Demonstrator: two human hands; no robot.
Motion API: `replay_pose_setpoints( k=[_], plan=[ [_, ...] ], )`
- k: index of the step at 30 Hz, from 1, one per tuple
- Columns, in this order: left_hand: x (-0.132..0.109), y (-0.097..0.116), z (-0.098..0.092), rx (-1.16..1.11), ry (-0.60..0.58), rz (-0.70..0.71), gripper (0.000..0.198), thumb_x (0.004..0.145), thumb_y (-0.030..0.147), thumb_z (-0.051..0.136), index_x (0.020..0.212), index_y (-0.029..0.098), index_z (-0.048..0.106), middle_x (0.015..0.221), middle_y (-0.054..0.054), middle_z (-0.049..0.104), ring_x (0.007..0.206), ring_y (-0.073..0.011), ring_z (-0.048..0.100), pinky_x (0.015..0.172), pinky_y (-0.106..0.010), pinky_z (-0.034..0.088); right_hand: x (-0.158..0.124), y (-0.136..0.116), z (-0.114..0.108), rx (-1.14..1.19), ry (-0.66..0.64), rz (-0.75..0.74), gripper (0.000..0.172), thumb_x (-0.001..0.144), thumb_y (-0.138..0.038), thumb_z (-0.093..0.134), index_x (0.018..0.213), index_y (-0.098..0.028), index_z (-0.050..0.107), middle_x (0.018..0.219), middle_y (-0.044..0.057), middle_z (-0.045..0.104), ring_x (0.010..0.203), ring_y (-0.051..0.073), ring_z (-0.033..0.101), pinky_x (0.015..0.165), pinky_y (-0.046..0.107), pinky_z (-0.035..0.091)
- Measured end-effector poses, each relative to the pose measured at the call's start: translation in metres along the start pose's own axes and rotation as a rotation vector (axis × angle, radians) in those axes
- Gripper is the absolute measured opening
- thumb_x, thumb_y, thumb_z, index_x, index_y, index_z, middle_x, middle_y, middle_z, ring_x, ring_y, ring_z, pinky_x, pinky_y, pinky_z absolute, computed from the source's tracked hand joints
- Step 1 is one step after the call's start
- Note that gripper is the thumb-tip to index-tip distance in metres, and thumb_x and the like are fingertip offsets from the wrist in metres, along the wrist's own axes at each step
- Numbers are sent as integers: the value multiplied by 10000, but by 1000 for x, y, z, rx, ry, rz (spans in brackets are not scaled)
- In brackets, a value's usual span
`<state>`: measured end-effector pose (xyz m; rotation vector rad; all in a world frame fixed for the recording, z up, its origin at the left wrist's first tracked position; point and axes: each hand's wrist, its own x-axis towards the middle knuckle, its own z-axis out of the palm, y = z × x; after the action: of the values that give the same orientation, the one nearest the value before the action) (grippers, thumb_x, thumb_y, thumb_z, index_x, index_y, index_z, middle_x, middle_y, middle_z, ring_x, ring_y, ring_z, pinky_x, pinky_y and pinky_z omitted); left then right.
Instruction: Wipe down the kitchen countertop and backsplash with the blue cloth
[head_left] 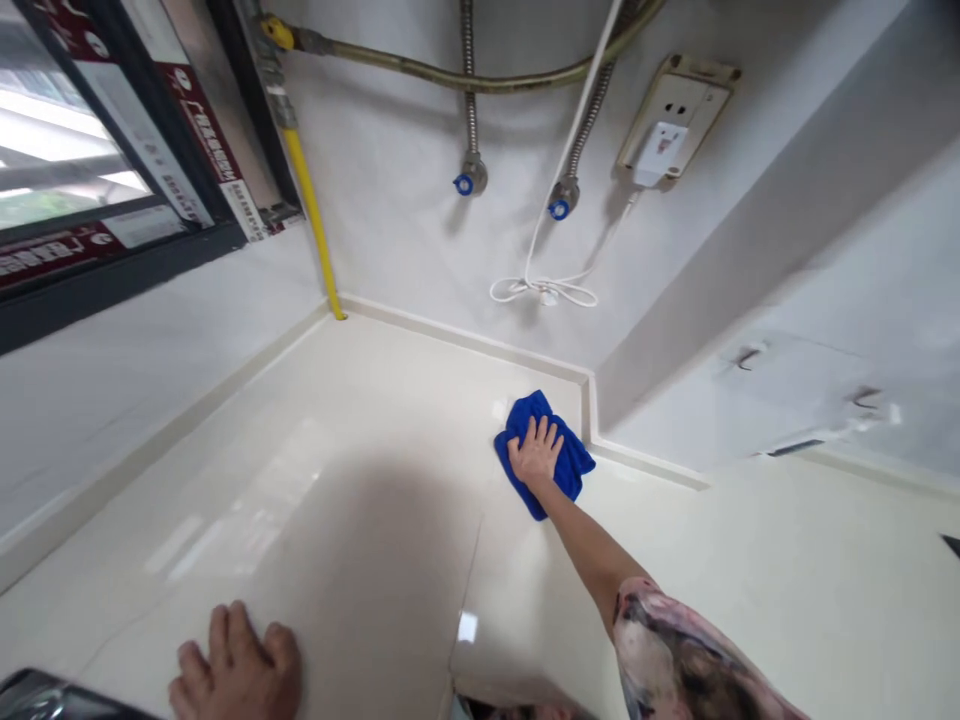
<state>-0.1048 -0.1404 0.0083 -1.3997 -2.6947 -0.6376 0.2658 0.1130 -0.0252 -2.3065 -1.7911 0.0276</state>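
Note:
A blue cloth (pixel 574 465) lies bunched on the pale glossy countertop (pixel 315 400), close to the inner corner of the low backsplash. My right hand (pixel 536 452) holds it pressed down against the surface, fingers spread over the fabric. At the lower left, my left hand (pixel 238 668) rests on the countertop with its fingers apart and slightly bent, and nothing shows in it. Part of the cloth is hidden under my right palm.
A yellow pipe (pixel 311 210) meets the counter at the back corner. Two blue-handled valves (pixel 465 184), a looped white cord (pixel 544 288) and a socket with a plug (pixel 660 150) are on the wall. A dark shiny object (pixel 60 698) is at the lower left edge.

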Motion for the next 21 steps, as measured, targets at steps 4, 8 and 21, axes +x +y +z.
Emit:
replay_pose_setpoints(
  k=[4, 8, 21],
  plan=[
    [-3, -13, 10, -7, 55, 35, 680, 974, 405, 298, 1529, 25, 398, 1587, -230, 411, 1549, -439, 195, 1234, -667, 244, 42, -4, 7, -42, 23, 25, 729, 959, -402, 362, 1578, -18, 345, 1653, 272, 288, 1524, 458, 241, 1203, 708, 174],
    [-6, -19, 14, 17, 54, 47, 647, 1008, 385, 302, 1548, 35, 366, 1609, -211, 388, 1568, -413, 148, 1258, -652, 212, 76, -25, 21, -68, 41, 62, 730, 962, -401, 359, 1577, -7, 339, 1643, 281, 300, 1510, 479, 247, 1193, 719, 189],
    [-16, -39, 25, 82, 23, 52, 603, 1027, 333, 354, 1590, 120, 311, 1597, -166, 427, 1569, -395, 174, 1230, -667, 287, 112, -189, 52, 3, -49, -136, 753, 943, -402, 345, 1585, -9, 317, 1665, 271, 255, 1518, 506, 202, 1156, 798, 172]
  ],
)
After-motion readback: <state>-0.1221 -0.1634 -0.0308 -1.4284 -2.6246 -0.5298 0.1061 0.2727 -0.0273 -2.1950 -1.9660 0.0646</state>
